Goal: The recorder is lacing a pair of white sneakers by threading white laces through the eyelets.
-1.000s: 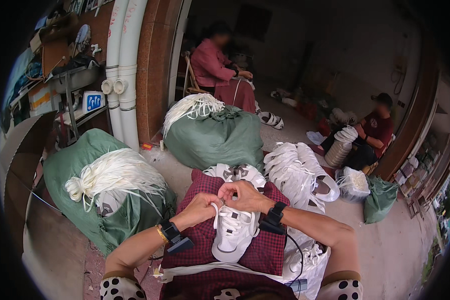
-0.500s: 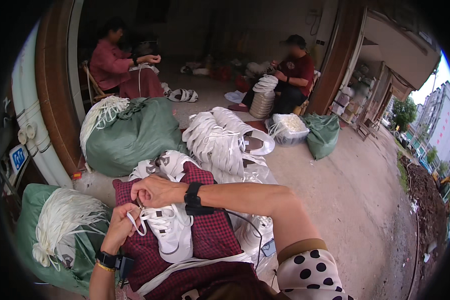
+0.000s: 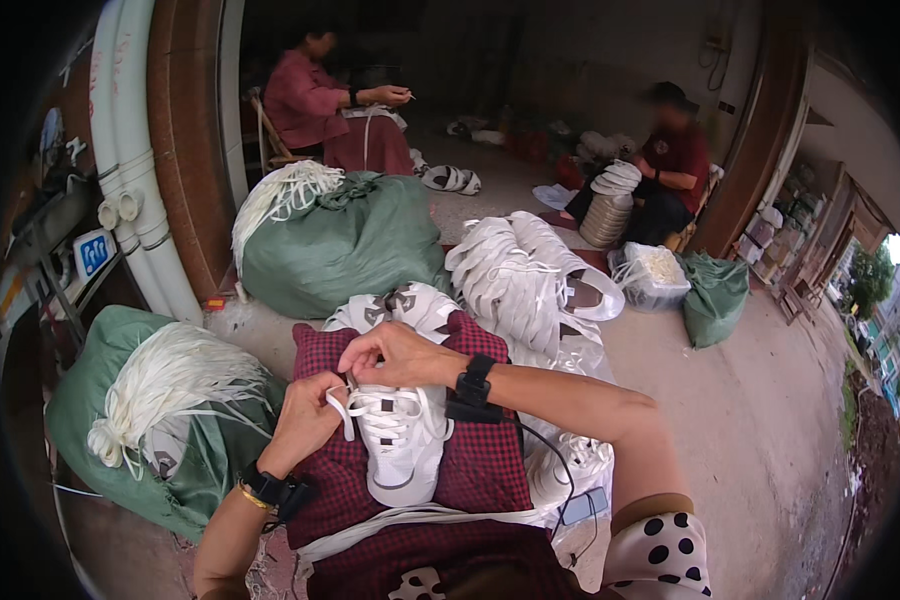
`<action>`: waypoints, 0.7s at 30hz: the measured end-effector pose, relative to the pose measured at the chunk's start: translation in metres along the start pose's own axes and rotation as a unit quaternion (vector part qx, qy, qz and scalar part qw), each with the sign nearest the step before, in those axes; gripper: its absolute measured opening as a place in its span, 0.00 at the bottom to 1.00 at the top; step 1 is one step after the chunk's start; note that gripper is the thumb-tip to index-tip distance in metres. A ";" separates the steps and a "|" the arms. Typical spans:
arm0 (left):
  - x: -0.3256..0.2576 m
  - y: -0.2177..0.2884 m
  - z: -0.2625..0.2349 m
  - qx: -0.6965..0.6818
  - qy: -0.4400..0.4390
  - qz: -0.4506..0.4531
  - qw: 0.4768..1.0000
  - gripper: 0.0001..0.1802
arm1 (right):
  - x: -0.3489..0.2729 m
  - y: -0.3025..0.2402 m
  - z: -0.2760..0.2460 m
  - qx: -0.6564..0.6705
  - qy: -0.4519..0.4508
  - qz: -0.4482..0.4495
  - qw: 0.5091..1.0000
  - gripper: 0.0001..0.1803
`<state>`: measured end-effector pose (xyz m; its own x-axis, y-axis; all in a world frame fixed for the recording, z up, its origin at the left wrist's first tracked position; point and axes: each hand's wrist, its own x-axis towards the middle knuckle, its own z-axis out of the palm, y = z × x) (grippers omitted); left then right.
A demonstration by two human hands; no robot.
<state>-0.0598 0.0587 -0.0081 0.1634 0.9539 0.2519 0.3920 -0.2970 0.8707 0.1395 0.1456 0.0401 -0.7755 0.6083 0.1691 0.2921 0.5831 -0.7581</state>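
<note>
Concrete floor (image 3: pixel 730 430) stretches wide beyond shoe pile (image 3: pixel 505 280); left hand (image 3: pixel 308 412) pinches lace (image 3: pixel 345 412), right hand (image 3: pixel 402 356) grip unclear

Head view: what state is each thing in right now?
Left hand, closed on a white lace.
Right hand, fingertips pinched; anything held is hidden.
White shoe, lace threaded, resting on checked cloth.
Near green sack, bulging, laces piled on top.
Far green sack, neck bunched.
Clear tub, holding pale strands.

A shoe (image 3: pixel 402 450) lies on cloth (image 3: pixel 485 482), right of a sack (image 3: pixel 82 420).
</note>
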 end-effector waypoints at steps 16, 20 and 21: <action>0.012 -0.013 -0.003 -0.095 -0.074 -0.033 0.992 0.07 | 0.005 0.003 0.004 -0.030 -0.012 0.002 0.999 0.11; 0.011 -0.015 0.007 -0.031 -0.046 0.009 0.998 0.07 | 0.006 0.003 0.001 -0.042 -0.008 0.021 0.999 0.14; 0.009 -0.016 0.010 -0.050 -0.042 0.029 0.997 0.06 | 0.006 0.003 0.000 -0.050 -0.014 0.019 0.998 0.16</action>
<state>-0.0551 0.0717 -0.0238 0.2602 0.9268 0.2706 0.2879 -0.3420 0.8945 0.1360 0.1507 0.0386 -0.7773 0.6170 0.1228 0.3747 0.6109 -0.6974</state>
